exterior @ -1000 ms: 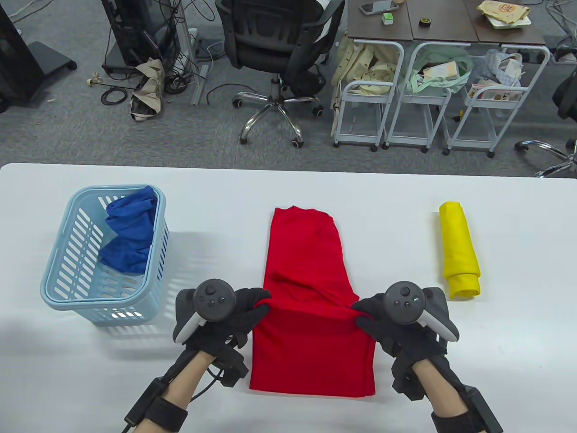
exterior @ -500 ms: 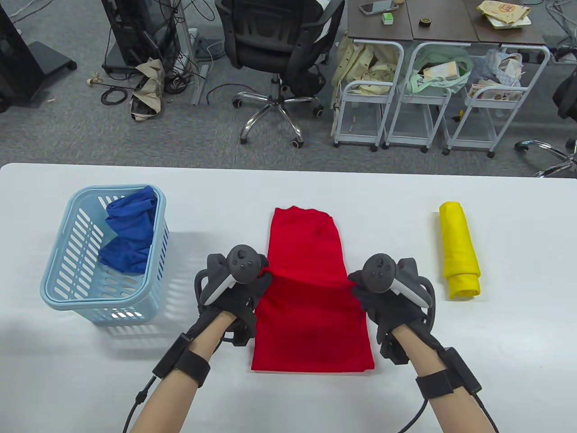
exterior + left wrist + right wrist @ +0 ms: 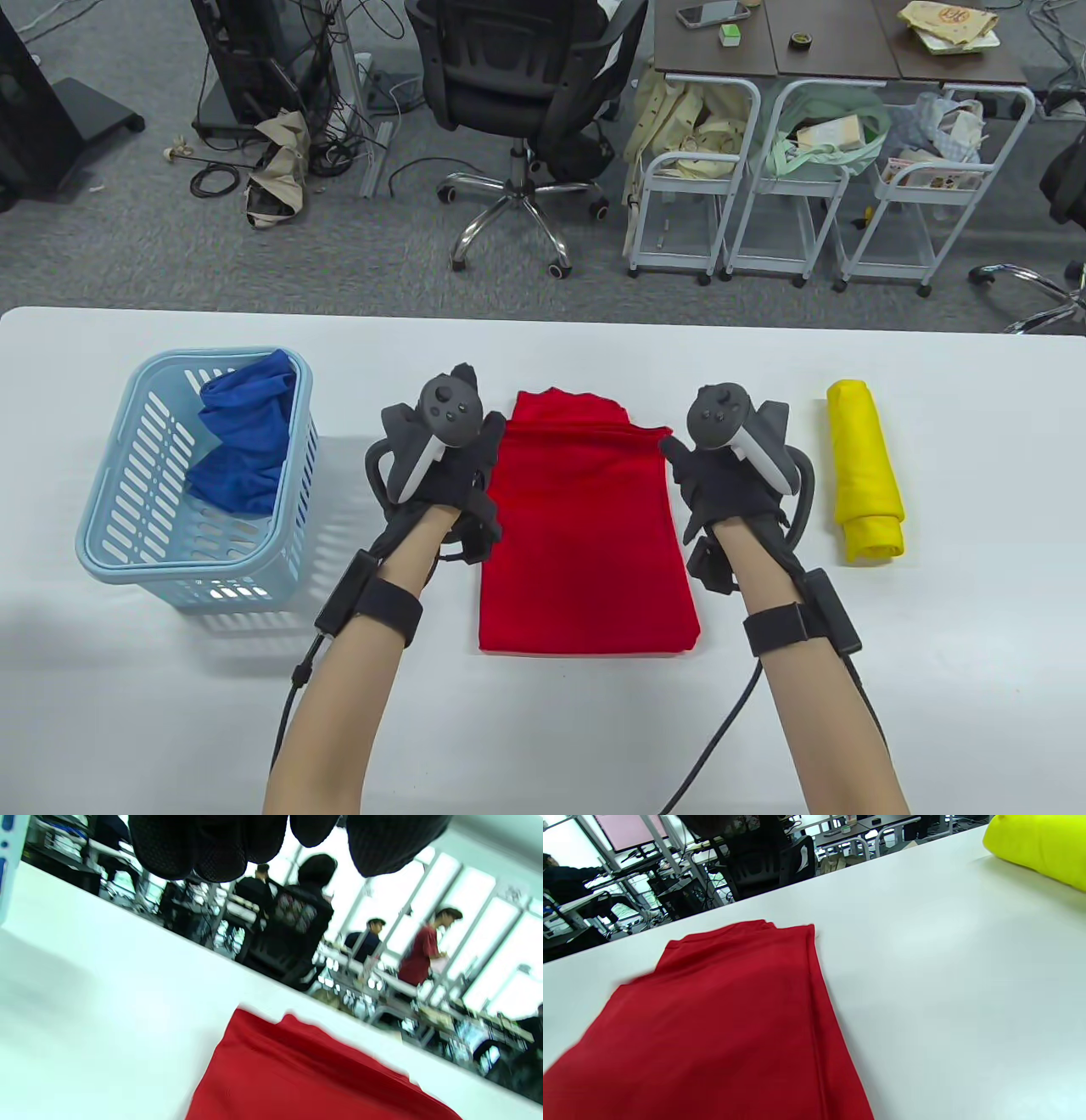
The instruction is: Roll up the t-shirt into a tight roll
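Note:
The red t-shirt (image 3: pixel 585 543) lies on the white table, folded double into a long strip, its upper layer's edge just short of the far end. My left hand (image 3: pixel 485 429) is at that edge's left corner and my right hand (image 3: pixel 674 454) at its right corner, both beside the cloth. In the left wrist view my gloved fingers (image 3: pixel 212 844) hang above the table with nothing in them, apart from the t-shirt (image 3: pixel 305 1077). The right wrist view shows the t-shirt (image 3: pixel 721 1027) lying flat, with no fingers on its far right corner.
A yellow rolled shirt (image 3: pixel 864 471) (image 3: pixel 1039 844) lies to the right of my right hand. A light blue basket (image 3: pixel 102 518) with a blue cloth (image 3: pixel 242 441) in it stands at the left. Chairs and carts stand beyond the table's far edge.
Both hands carried the shirt's near part away from me, folding it over the far part. The fold now lies flat and the hands have let go of its corners.

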`<state>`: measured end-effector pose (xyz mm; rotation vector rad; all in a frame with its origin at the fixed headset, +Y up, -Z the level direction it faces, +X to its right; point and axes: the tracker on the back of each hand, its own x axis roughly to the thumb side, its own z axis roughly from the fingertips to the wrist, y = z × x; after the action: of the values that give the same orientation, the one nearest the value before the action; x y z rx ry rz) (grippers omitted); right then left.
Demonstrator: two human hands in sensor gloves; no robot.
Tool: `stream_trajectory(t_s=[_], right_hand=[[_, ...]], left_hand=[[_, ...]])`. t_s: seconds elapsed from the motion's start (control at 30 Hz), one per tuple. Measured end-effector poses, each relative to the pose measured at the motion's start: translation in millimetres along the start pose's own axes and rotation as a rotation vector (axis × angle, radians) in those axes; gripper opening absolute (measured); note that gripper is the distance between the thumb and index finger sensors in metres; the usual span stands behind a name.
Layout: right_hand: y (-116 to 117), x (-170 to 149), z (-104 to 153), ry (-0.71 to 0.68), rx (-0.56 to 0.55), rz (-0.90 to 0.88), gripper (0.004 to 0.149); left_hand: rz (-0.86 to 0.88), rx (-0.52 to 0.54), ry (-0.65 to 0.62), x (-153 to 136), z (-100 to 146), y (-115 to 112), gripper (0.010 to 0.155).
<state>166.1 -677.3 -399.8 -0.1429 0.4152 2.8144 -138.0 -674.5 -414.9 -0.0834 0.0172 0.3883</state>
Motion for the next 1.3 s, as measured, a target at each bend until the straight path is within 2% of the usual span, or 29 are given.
stream_trajectory(t_s=[0.07, 0.13, 0.2, 0.27, 0.33, 0.37, 0.43, 0.47, 0.53, 0.63, 0.73, 0.77, 0.8, 0.87, 0.93, 1.1, 1.13, 1.23, 1.3], right_hand=[[15, 1, 13, -0.047, 0.018, 0.058, 0.072], [33, 4, 27, -0.133, 0.083, 0.102, 0.06], [55, 5, 48, -0.231, 0.169, 0.152, 0.054], [73, 3, 65, -0.243, 0.189, 0.241, 0.054], [90, 0, 78, -0.25, 0.226, 0.311, 0.054], [100, -2, 88, -0.26, 0.282, 0.346, 0.058], [103, -1, 106, -0.285, 0.231, 0.383, 0.06], [102, 0, 115, -0.308, 0.251, 0.383, 0.058], [97, -1, 130, -0.349, 0.351, 0.39, 0.063], [87, -6, 146, -0.385, 0.248, 0.36, 0.059], [97, -18, 145, -0.404, 0.257, 0.331, 0.055], [104, -23, 141, -0.38, 0.289, 0.343, 0.055], [111, -26, 137, -0.361, 0.335, 0.376, 0.056], [113, -28, 133, -0.391, 0.324, 0.335, 0.057], [111, -29, 133, -0.392, 0.335, 0.321, 0.059], [122, -17, 141, -0.376, 0.259, 0.474, 0.064], [123, -12, 144, -0.376, 0.211, 0.548, 0.062], [127, -5, 146, -0.393, 0.177, 0.555, 0.048], [123, -7, 143, -0.4, 0.192, 0.517, 0.041]], left_hand=[[-0.075, -0.072, -0.057, -5, 10, -17, 0.067], [-0.134, -0.171, -0.123, -11, 22, -35, 0.063], [-0.161, -0.319, -0.256, -18, 42, -57, 0.061], [-0.207, -0.472, -0.336, -22, 62, -75, 0.06], [-0.311, -0.536, -0.352, -24, 78, -87, 0.058], [-0.425, -0.503, -0.357, -24, 89, -89, 0.061], [-0.536, -0.452, -0.413, -19, 104, -86, 0.06], [-0.554, -0.453, -0.436, -15, 113, -83, 0.059], [-0.537, -0.454, -0.471, -10, 131, -78, 0.055], [-0.473, -0.396, -0.531, -9, 151, -73, 0.056], [-0.349, -0.342, -0.563, -17, 166, -86, 0.06], [-0.316, -0.374, -0.567, -18, 168, -91, 0.062], [-0.338, -0.468, -0.574, -19, 171, -93, 0.062], [-0.428, -0.377, -0.6, -21, 172, -91, 0.062], [-0.447, -0.38, -0.594, -20, 169, -91, 0.066], [-0.61, -0.296, -0.615, -18, 171, -94, 0.069], [-0.614, -0.296, -0.605, -17, 172, -95, 0.067], [-0.655, -0.251, -0.596, -15, 172, -96, 0.054], [-0.661, -0.204, -0.619, -15, 172, -94, 0.046]])
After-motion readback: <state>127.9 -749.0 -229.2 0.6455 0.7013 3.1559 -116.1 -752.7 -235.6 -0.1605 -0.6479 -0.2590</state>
